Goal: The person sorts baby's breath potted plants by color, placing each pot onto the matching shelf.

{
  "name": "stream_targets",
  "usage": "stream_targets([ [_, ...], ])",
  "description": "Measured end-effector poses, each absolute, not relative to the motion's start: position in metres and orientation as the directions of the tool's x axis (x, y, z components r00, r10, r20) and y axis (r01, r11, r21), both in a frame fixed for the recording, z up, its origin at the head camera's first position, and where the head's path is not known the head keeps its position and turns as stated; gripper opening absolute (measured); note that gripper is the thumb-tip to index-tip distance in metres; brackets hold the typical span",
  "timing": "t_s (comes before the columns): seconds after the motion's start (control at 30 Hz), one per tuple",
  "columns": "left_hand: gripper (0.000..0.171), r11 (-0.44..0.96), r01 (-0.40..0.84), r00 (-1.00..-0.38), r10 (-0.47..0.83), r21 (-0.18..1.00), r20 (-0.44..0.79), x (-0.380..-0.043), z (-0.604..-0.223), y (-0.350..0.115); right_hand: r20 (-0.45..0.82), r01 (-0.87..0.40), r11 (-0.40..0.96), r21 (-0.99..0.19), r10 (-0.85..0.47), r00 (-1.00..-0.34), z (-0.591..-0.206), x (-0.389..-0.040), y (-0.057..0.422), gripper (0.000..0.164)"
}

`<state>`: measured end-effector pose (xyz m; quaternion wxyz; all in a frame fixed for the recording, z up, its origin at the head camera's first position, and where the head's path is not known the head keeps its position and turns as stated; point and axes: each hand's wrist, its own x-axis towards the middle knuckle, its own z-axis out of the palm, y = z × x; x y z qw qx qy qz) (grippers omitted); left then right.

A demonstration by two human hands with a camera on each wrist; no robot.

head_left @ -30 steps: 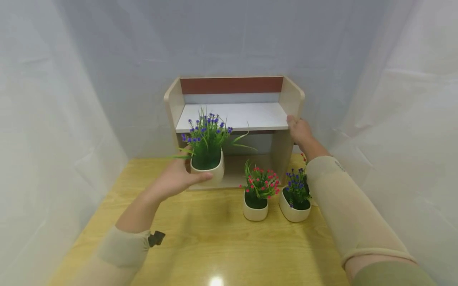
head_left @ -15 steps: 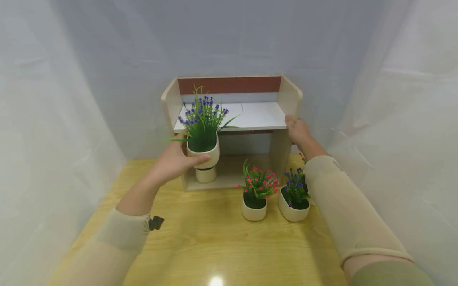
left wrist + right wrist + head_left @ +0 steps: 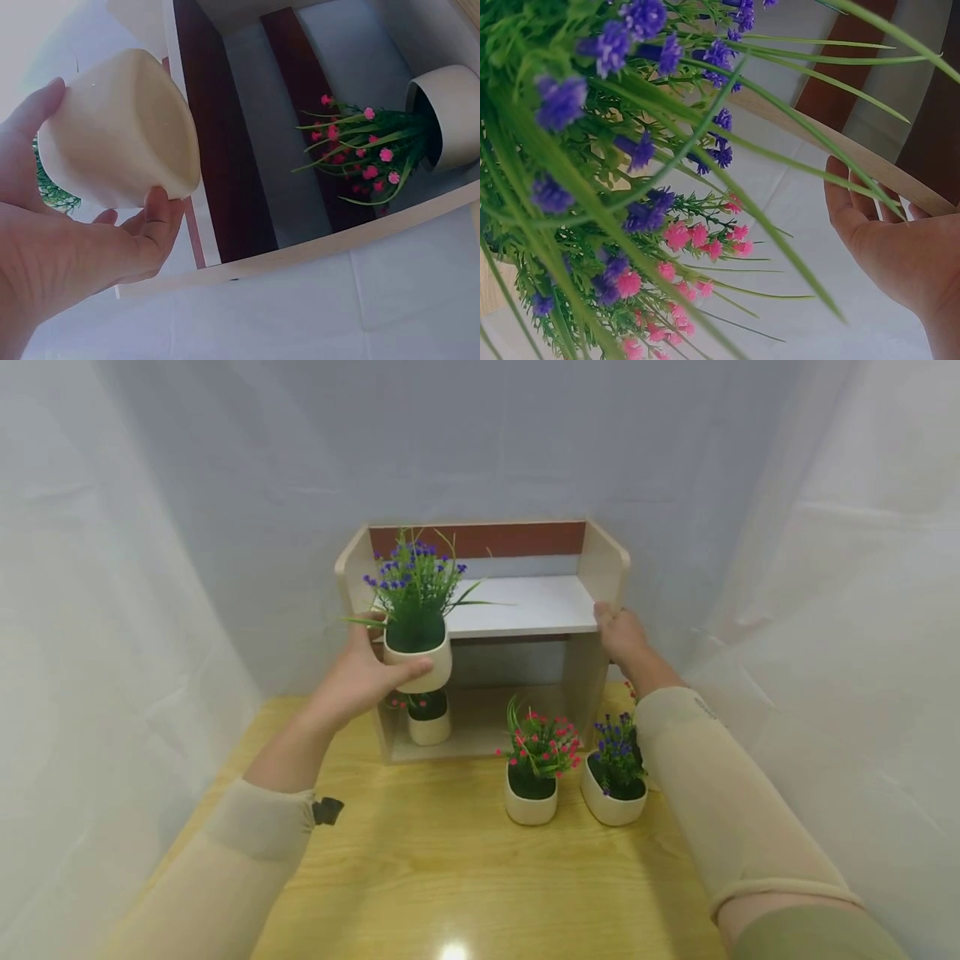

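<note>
My left hand [image 3: 358, 672] grips a cream pot of artificial purple flowers [image 3: 417, 664], thumb across its front. It is raised before the left end of the shelf unit's [image 3: 525, 628] white upper board. In the left wrist view the pot's underside [image 3: 161, 124] shows, with fingers round its lower edge. Under it, on the lower shelf, stands a pot of pink flowers [image 3: 429, 727], partly hidden in the head view. My right hand [image 3: 628, 642] holds the unit's right side panel, thumb at the front edge; the right wrist view shows its fingers [image 3: 838, 187] against the panel.
On the wooden table [image 3: 420, 860], before the unit, stand a pot of pink flowers [image 3: 531, 808] and a pot of purple flowers [image 3: 613, 807]. More red blooms show partly behind my right sleeve [image 3: 720, 785]. White sheets [image 3: 847, 610] hang at the back and both sides.
My left hand has lifted the purple flower pot up and slightly left, from the lower shelf's height to the upper board's. The pink pot behind it has come into view. My right hand stays put.
</note>
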<state>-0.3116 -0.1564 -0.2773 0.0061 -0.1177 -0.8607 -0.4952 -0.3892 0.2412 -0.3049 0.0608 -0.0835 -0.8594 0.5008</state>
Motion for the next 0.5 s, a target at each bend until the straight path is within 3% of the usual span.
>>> stream_targets([
  [0.5,0.118,0.493,0.185,-0.975,0.197,0.85,0.097,-0.317,-0.265,-0.152,0.031,0.078,0.487,-0.87,0.211,-0.977,-0.309,-0.39,0.243,0.074],
])
